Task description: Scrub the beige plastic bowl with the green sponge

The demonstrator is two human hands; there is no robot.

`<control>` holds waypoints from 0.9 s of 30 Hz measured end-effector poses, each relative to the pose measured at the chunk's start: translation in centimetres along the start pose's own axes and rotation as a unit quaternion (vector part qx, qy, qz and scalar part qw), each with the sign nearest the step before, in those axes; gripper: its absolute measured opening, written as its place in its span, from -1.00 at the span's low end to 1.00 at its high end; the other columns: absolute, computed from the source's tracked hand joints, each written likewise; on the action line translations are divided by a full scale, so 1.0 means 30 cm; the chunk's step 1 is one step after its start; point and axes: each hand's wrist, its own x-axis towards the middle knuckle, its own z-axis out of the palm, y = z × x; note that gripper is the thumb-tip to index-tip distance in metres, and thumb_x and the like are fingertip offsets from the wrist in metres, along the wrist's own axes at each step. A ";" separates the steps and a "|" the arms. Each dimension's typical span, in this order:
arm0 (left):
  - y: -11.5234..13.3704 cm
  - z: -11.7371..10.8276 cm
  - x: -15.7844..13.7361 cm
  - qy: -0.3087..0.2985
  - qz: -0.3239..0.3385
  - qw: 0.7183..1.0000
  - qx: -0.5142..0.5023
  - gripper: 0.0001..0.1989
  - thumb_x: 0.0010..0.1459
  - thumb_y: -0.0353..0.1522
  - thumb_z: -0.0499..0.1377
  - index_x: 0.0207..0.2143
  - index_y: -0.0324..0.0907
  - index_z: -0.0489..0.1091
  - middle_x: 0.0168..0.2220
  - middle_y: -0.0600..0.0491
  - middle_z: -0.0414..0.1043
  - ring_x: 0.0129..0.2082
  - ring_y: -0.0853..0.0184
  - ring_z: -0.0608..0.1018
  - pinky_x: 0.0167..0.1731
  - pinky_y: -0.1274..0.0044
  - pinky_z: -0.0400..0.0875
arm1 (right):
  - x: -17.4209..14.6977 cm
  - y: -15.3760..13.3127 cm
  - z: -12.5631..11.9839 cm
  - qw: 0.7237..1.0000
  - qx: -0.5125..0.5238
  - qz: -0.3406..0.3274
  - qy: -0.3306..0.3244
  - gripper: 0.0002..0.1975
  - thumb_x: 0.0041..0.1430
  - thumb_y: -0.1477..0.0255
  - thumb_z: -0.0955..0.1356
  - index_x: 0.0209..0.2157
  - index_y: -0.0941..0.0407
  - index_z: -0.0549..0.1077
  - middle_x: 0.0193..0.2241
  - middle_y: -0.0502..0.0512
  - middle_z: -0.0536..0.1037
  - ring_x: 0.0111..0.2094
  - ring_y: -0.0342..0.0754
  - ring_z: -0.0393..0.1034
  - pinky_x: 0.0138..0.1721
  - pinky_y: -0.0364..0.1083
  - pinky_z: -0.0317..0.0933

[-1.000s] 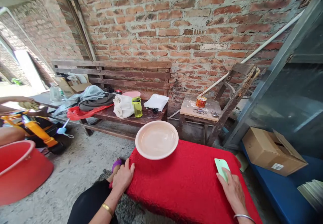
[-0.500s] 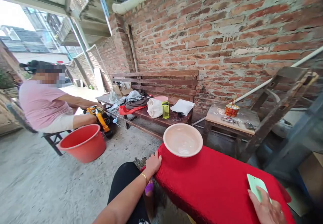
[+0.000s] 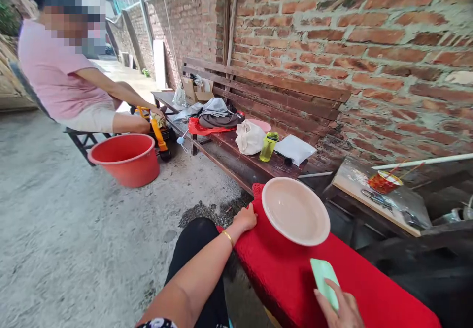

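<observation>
A red fuzzy cloth (image 3: 291, 274) is spread over a table or bench in front of me. My left hand (image 3: 245, 219) presses at its left edge, fingers curled over the cloth. In my right hand (image 3: 342, 308) is a pale green handheld brush (image 3: 325, 281) with a smooth rounded back, its underside hidden. The hand grips it from the near end, over the middle of the cloth. A pale pink basin (image 3: 295, 212) with clear water in it stands on the far end of the cloth, beyond both hands.
A person in a pink shirt (image 3: 55, 72) sits at left, near a red tub (image 3: 125, 163) and a yellow toy digger (image 3: 157, 131). On the wooden bench (image 3: 236, 163) lie clothes, a white bag (image 3: 249, 137) and a green bottle (image 3: 268, 147). A side table (image 3: 343, 185) holds a noodle cup (image 3: 384, 182).
My right hand has moved left with the green brush, nearer the basin. My left hand still holds the cloth's edge. The view has turned and tilted downward.
</observation>
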 end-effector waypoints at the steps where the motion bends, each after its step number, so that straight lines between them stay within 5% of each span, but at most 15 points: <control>1: 0.007 0.005 0.001 -0.001 -0.007 1.000 0.000 -0.48 0.32 -0.13 -0.06 0.25 -0.14 0.17 0.14 -0.28 0.40 0.09 -0.02 0.51 -0.02 0.26 0.39 | -0.015 -0.115 0.059 0.999 0.004 -0.034 -0.027 -0.46 0.15 -0.08 0.19 0.01 -0.10 0.44 -0.23 0.10 0.47 -0.18 0.10 0.49 -0.21 0.02 0.38; 4: 0.020 0.007 0.003 -0.001 -0.019 1.000 -0.002 -0.48 0.32 -0.13 -0.04 0.26 -0.11 0.16 0.13 -0.28 0.40 0.10 -0.03 0.50 -0.02 0.22 0.39 | -0.026 -0.421 0.203 0.985 -0.022 -0.119 -0.119 -0.52 0.24 0.05 0.19 0.06 -0.05 0.43 -0.18 0.11 0.44 -0.13 0.07 0.46 -0.17 -0.02 0.34; 7: 0.030 -0.002 0.003 0.002 -0.028 1.000 -0.004 -0.46 0.33 -0.12 -0.04 0.29 -0.10 0.13 0.13 -0.29 0.40 0.11 -0.04 0.49 0.01 0.17 0.38 | 0.003 -0.559 0.247 0.977 -0.090 -0.150 -0.123 -0.52 0.27 0.15 0.17 0.11 0.01 0.41 -0.18 0.15 0.41 -0.09 0.10 0.43 -0.10 0.01 0.31; 9: 0.036 -0.006 0.004 -0.002 -0.031 0.999 -0.012 -0.43 0.32 -0.13 -0.03 0.32 -0.11 0.11 0.13 -0.30 0.40 0.11 -0.04 0.48 0.01 0.14 0.37 | 0.020 -0.525 0.214 0.975 -0.121 -0.127 -0.134 -0.50 0.27 0.15 0.16 0.14 0.01 0.38 -0.16 0.16 0.41 -0.08 0.12 0.43 -0.10 0.03 0.31; 14: 0.047 0.004 0.013 -0.004 -0.031 0.999 -0.029 -0.37 0.31 -0.15 -0.03 0.37 -0.13 0.05 0.16 -0.37 0.35 0.13 -0.14 0.45 -0.03 0.02 0.35 | -0.011 -0.227 0.030 0.978 -0.152 0.016 -0.145 -0.31 0.27 -0.05 0.03 0.23 0.05 0.26 -0.11 0.24 0.42 -0.07 0.21 0.45 -0.15 0.11 0.34; 16: 0.051 0.014 0.016 0.006 -0.035 0.999 -0.025 -0.37 0.31 -0.16 -0.04 0.38 -0.14 0.05 0.17 -0.39 0.34 0.14 -0.16 0.43 -0.04 -0.01 0.34 | -0.047 -0.182 -0.007 0.976 -0.165 0.043 -0.137 -0.25 0.25 -0.12 0.00 0.24 0.05 0.24 -0.13 0.25 0.42 -0.11 0.24 0.47 -0.19 0.13 0.35; 18: 0.055 0.021 0.016 0.015 -0.038 0.999 -0.017 -0.37 0.31 -0.18 -0.05 0.38 -0.16 0.06 0.17 -0.40 0.33 0.14 -0.17 0.43 -0.04 -0.02 0.34 | -0.084 -0.233 0.009 0.978 -0.167 0.014 -0.122 -0.29 0.25 -0.12 0.03 0.21 0.01 0.27 -0.14 0.22 0.43 -0.13 0.23 0.47 -0.22 0.11 0.35; 23: 0.059 0.003 0.006 0.005 -0.041 0.999 -0.015 -0.37 0.31 -0.21 -0.06 0.39 -0.17 0.03 0.17 -0.43 0.32 0.13 -0.18 0.43 -0.05 -0.03 0.33 | -0.139 -0.523 0.156 0.963 -0.139 -0.184 -0.136 -0.53 0.32 0.11 0.17 0.14 -0.02 0.36 -0.14 0.16 0.44 -0.14 0.12 0.46 -0.15 0.03 0.35; 25: 0.060 -0.005 0.004 -0.002 -0.045 0.999 -0.021 -0.36 0.31 -0.21 -0.06 0.39 -0.17 0.02 0.18 -0.43 0.31 0.13 -0.20 0.42 -0.06 -0.04 0.32 | -0.150 -0.525 0.167 0.953 -0.157 -0.206 -0.157 -0.56 0.30 0.18 0.20 0.14 -0.02 0.37 -0.12 0.17 0.44 -0.11 0.11 0.45 -0.10 0.03 0.33; 27: 0.059 -0.004 0.006 -0.006 -0.040 0.999 -0.036 -0.36 0.31 -0.21 -0.06 0.39 -0.19 0.03 0.18 -0.46 0.29 0.14 -0.23 0.41 -0.07 -0.08 0.30 | -0.167 -0.419 0.125 0.956 -0.170 -0.158 -0.179 -0.56 0.28 0.16 0.21 0.14 -0.05 0.37 -0.09 0.15 0.44 -0.11 0.11 0.46 -0.12 0.02 0.34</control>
